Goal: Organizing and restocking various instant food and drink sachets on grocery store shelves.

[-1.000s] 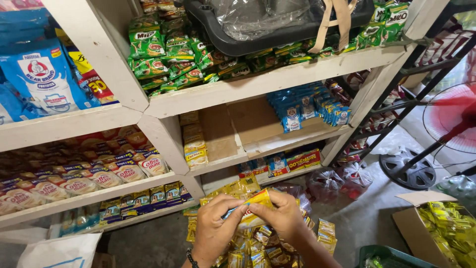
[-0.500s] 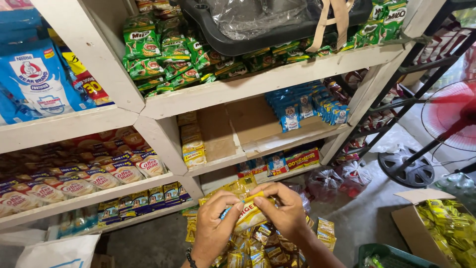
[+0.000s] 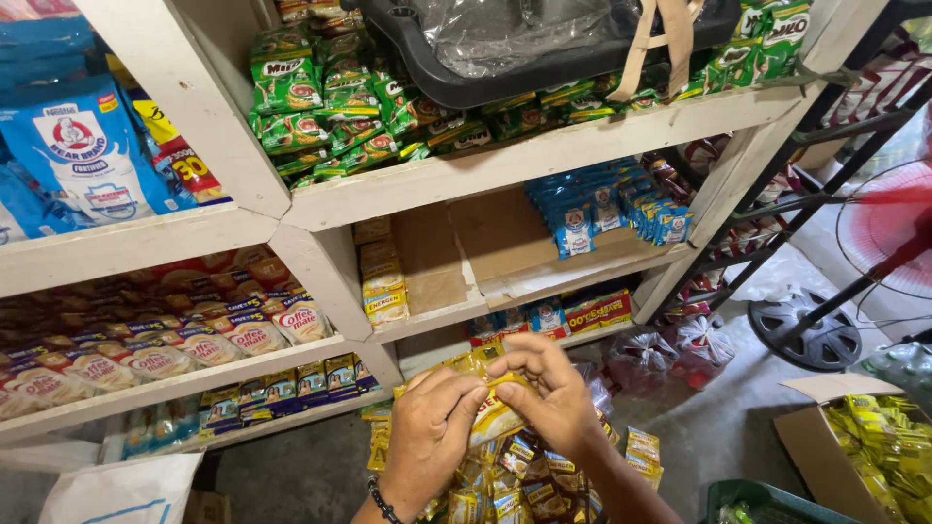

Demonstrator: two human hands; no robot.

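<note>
Hands come first, close to the camera: the left hand [image 3: 427, 432] and the right hand [image 3: 549, 398] both pinch one yellow packet [image 3: 493, 419], fingers pressed together on it, just above a pile of yellow and brown packets [image 3: 515, 480]. Behind them stands a white shelf [image 3: 320, 199] with cream packets [image 3: 383, 281], blue packets [image 3: 602, 209] and green packets [image 3: 320, 107]. Farther right is a red fan [image 3: 893, 228].

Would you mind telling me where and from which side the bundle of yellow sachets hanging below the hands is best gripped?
Probably at its top edge, from above. The bundle of yellow sachets hangs downward in loose overlapping strips, so only the upper end looks gathered. Both the left hand and right hand already pinch there, and the shelf blocks an approach from behind.
</note>
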